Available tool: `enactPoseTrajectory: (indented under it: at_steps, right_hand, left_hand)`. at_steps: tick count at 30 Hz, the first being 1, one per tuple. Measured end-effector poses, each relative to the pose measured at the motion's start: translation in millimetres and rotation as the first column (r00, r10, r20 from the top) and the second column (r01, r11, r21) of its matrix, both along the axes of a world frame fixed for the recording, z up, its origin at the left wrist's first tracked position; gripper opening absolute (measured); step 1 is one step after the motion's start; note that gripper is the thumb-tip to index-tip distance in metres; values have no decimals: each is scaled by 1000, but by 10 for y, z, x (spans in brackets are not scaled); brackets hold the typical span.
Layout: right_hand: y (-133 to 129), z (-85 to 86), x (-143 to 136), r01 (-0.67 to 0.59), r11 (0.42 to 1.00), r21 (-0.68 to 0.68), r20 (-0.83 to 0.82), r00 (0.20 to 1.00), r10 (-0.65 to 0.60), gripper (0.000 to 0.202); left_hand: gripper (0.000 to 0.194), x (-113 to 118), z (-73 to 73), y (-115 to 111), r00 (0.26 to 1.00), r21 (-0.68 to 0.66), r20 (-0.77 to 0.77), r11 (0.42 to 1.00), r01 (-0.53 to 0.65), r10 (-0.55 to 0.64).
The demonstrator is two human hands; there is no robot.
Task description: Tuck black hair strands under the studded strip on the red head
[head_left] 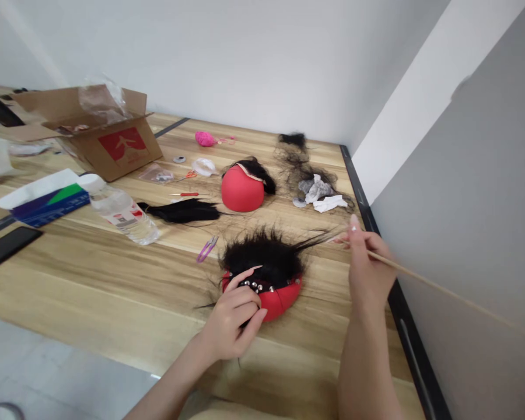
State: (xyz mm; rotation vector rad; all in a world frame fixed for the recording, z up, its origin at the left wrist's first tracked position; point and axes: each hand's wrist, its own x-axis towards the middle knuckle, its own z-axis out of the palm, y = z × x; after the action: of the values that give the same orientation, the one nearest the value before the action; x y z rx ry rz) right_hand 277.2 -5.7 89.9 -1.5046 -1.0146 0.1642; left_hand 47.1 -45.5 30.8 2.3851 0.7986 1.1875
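Observation:
A small red wig block (pixel 284 300) lies on the table, with a black hairpiece (pixel 262 256) fixed to it by several round silver pin heads. My left hand (pixel 238 315) grips the near left edge of the block, its fingers bent over the pinned band. Off to the right, my right hand (pixel 370 268) is closed around a thin tan stick (pixel 446 294) that runs out past the right edge of view. A lock of black hair (pixel 315 240) stretches from the hairpiece to its fingertips. What the stick's tip looks like is too fine to make out.
Behind stands a second red block (pixel 242 189) with hair on it. Purple thread snips (pixel 207 249), a black hair bundle (pixel 181 211), a water bottle (pixel 125 213) and an open cardboard box (pixel 109 146) are to the left. Loose hair and crumpled tissue (pixel 319 189) lie near the right wall.

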Motion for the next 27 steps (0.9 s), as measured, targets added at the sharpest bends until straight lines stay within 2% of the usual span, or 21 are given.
enactPoseTrajectory:
  at_steps: [2,3,6,9,12,14,15,17,19,22,24,27]
  right_hand:
    - [1,13,81,166,986,30,29,985,-167,34]
    - [-2,15,123,212,977,38,29,977,-213,34]
    - [-19,-7,220,232,971,55,-34,973,-230,32]
    - [-35,-51,221,108,991,83,-154,984,-94,29]
    - [-68,-34,98,-158,980,119,-248,951,184,28]
    - [-109,30,-38,-366,928,62,-217,903,371,34]
    - [-132,68,-114,-485,875,-9,-180,861,475,38]
    - [-170,129,-268,-670,719,-184,-163,742,650,42]
    - [-186,139,-405,-727,644,-238,-180,685,706,41]
    - [-162,50,-553,-798,550,-244,-304,602,738,36]
    - [-126,-40,-615,-825,510,-245,-310,564,765,31]
    - [-64,-157,-666,-830,478,-286,-242,545,803,24]
  left_hand:
    - [24,-2,-8,5,1000,3,-1,1000,-3,3]
    - [24,-2,-12,8,1000,3,-2,1000,-5,5]
    - [24,-2,-20,15,1000,3,1,1000,-4,4]
    - [23,1,-24,15,1000,-1,8,1000,1,-1]
    - [23,4,-22,10,1000,-3,15,1000,1,-1]
    - [23,4,-18,5,1000,-6,19,1000,1,-1]
    - [22,4,-17,4,1000,-7,20,1000,3,-3]
    - [22,2,-14,4,1000,-8,21,1000,6,-6]
    - [22,1,-12,7,1000,-8,18,1000,10,-10]
    - [21,-1,-8,9,1000,-12,13,1000,10,-10]
    - [21,-2,-6,6,1000,-15,13,1000,2,-2]
    - [22,-6,-7,-2,1000,-17,7,1000,-16,16]
